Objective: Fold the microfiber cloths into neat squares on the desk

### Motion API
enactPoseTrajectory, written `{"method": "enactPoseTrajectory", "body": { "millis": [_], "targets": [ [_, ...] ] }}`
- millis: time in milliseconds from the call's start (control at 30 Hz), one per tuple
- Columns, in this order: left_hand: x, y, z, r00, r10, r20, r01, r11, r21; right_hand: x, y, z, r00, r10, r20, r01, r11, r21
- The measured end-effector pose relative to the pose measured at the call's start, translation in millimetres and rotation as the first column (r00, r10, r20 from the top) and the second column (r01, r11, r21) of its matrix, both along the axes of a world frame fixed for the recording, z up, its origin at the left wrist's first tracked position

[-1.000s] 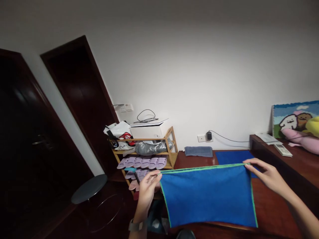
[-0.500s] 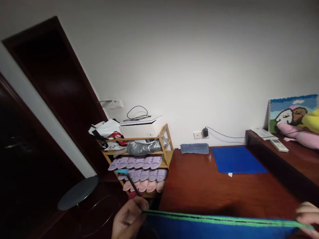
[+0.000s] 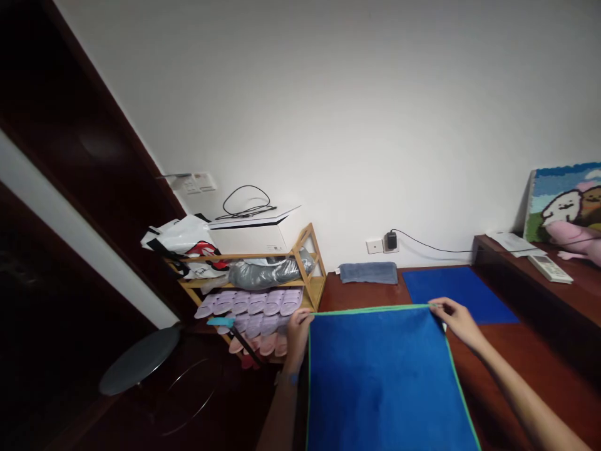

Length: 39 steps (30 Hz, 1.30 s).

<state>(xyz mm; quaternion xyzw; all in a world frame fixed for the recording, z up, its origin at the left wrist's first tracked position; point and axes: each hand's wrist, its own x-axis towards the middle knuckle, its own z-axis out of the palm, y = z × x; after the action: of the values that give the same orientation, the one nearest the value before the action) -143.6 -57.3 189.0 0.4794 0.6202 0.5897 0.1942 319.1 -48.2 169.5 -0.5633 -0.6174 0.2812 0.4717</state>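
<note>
A blue towel [image 3: 382, 376] with green stitched edging hangs stretched between my two hands. My left hand [image 3: 299, 326] pinches its upper left corner, and my right hand [image 3: 453, 319] pinches the upper right one. The top edge is taut and nearly level; the lower end runs out of the bottom of the view. Behind the towel stands a reddish-brown wooden table [image 3: 502, 357], partly covered from sight. Flat on that table lies a darker blue cloth [image 3: 455, 291], beyond my right hand. A folded grey-blue towel [image 3: 369, 272] rests against the wall.
At left, a wooden rack [image 3: 319, 288] carries several slippers [image 3: 256, 302], a white box [image 3: 248, 232] and bags. A round dark stool [image 3: 141, 360] stands farther left. On the right, a raised ledge [image 3: 516, 275] bears a remote control [image 3: 550, 268] and a pink plush toy [image 3: 580, 241].
Both hands dipped to the bottom of the view, then came up again with the towel. It now hangs longer than a second ago, its lower edge out of view. The camera has turned slightly right.
</note>
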Motion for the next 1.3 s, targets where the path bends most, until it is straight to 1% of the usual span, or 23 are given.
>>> {"method": "enactPoseTrajectory", "body": {
  "millis": [67, 100, 167, 200, 233, 300, 333, 367, 400, 433, 500, 600, 667, 700, 767, 867, 933, 1000, 1033, 1100, 1200, 1233, 1300],
  "targets": [
    [10.8, 30.5, -29.1, 0.998, 0.008, -0.068, -0.010, 0.999, -0.037, -24.9, 35.4, -35.1, 0.988, -0.115, 0.105, 0.119, 0.992, -0.033],
    [17.4, 38.8, -44.9, 0.995, -0.008, -0.099, 0.002, 0.998, -0.059, -37.3, 44.7, -53.6, 0.975, -0.160, 0.153, 0.167, 0.985, -0.039],
    [31.3, 42.3, -79.4, 0.966, -0.060, -0.252, 0.039, 0.995, -0.088, -60.8, 46.7, -91.1, 0.954, -0.188, 0.233, 0.200, 0.979, -0.029],
    [37.8, 39.1, -97.4, 0.924, -0.102, -0.369, 0.066, 0.992, -0.109, -71.6, 41.0, -109.4, 0.948, -0.170, 0.269, 0.180, 0.984, -0.012],
    [43.5, 33.9, -115.1, 0.856, -0.149, -0.496, 0.092, 0.986, -0.137, -81.4, 32.6, -127.0, 0.939, -0.144, 0.313, 0.150, 0.989, 0.006],
    [51.6, 21.9, -146.0, 0.674, -0.243, -0.698, 0.126, 0.968, -0.215, -97.1, 13.1, -157.9, 0.895, -0.097, 0.436, 0.097, 0.995, 0.024],
    [53.7, 16.6, -157.9, 0.603, -0.280, -0.747, 0.126, 0.958, -0.257, -102.6, 4.1, -170.2, 0.865, -0.078, 0.495, 0.080, 0.997, 0.016],
    [54.5, 12.5, -167.0, 0.552, -0.309, -0.774, 0.115, 0.948, -0.296, -106.4, -3.4, -180.0, 0.838, -0.060, 0.543, 0.074, 0.997, -0.005],
    [54.0, 9.7, -173.3, 0.520, -0.327, -0.789, 0.095, 0.940, -0.328, -108.5, -9.1, -187.2, 0.813, -0.041, 0.580, 0.071, 0.997, -0.029],
    [52.6, 8.2, -177.1, 0.504, -0.336, -0.796, 0.070, 0.934, -0.350, -109.1, -13.2, -192.0, 0.794, -0.022, 0.607, 0.067, 0.996, -0.051],
    [47.7, 7.7, -179.1, 0.493, -0.338, -0.802, 0.026, 0.927, -0.375, -107.2, -17.0, -195.6, 0.770, 0.012, 0.638, 0.054, 0.995, -0.083],
    [42.4, 9.1, -175.2, 0.477, -0.338, -0.811, 0.006, 0.924, -0.382, -103.2, -14.7, -190.9, 0.754, 0.031, 0.656, 0.055, 0.992, -0.110],
    [46.7, 11.0, -171.1, 0.467, -0.316, -0.826, 0.013, 0.937, -0.350, -104.3, -7.3, -183.4, 0.755, 0.016, 0.655, 0.061, 0.994, -0.095],
    [52.8, 12.6, -168.9, 0.461, -0.306, -0.833, 0.031, 0.943, -0.330, -106.6, -1.5, -178.7, 0.760, 0.007, 0.650, 0.057, 0.995, -0.078],
    [72.9, 17.8, -164.8, 0.440, -0.325, -0.837, 0.112, 0.945, -0.308, -113.9, 13.9, -168.9, 0.769, 0.009, 0.639, 0.031, 0.998, -0.051],
    [114.8, 29.7, -163.2, 0.397, -0.421, -0.815, 0.262, 0.903, -0.339, -125.9, 40.0, -159.8, 0.759, 0.069, 0.648, -0.007, 0.995, -0.097],
    [138.2, 38.2, -167.3, 0.384, -0.471, -0.794, 0.294, 0.878, -0.379, -130.9, 53.6, -161.6, 0.740, 0.106, 0.664, -0.011, 0.989, -0.145],
    [148.5, 45.7, -174.5, 0.385, -0.485, -0.785, 0.264, 0.873, -0.409, -132.5, 61.7, -168.6, 0.723, 0.116, 0.681, -0.007, 0.987, -0.161],
    [147.1, 48.8, -178.1, 0.390, -0.477, -0.788, 0.234, 0.879, -0.416, -132.5, 64.0, -172.6, 0.714, 0.116, 0.690, -0.003, 0.987, -0.162],
    [131.7, 54.0, -182.8, 0.409, -0.433, -0.803, 0.145, 0.900, -0.411, -131.9, 66.1, -179.2, 0.699, 0.114, 0.706, 0.006, 0.986, -0.165],
    [86.6, 61.1, -182.6, 0.431, -0.349, -0.832, -0.022, 0.918, -0.397, -131.1, 66.5, -182.3, 0.681, 0.116, 0.723, 0.012, 0.986, -0.169],
    [70.1, 63.5, -181.6, 0.426, -0.333, -0.841, -0.059, 0.918, -0.393, -131.1, 66.8, -182.2, 0.677, 0.115, 0.727, 0.014, 0.986, -0.169],
    [42.0, 68.4, -180.5, 0.404, -0.324, -0.856, -0.083, 0.918, -0.387, -131.5, 68.5, -182.2, 0.672, 0.117, 0.731, 0.015, 0.985, -0.171]
  ]
}}
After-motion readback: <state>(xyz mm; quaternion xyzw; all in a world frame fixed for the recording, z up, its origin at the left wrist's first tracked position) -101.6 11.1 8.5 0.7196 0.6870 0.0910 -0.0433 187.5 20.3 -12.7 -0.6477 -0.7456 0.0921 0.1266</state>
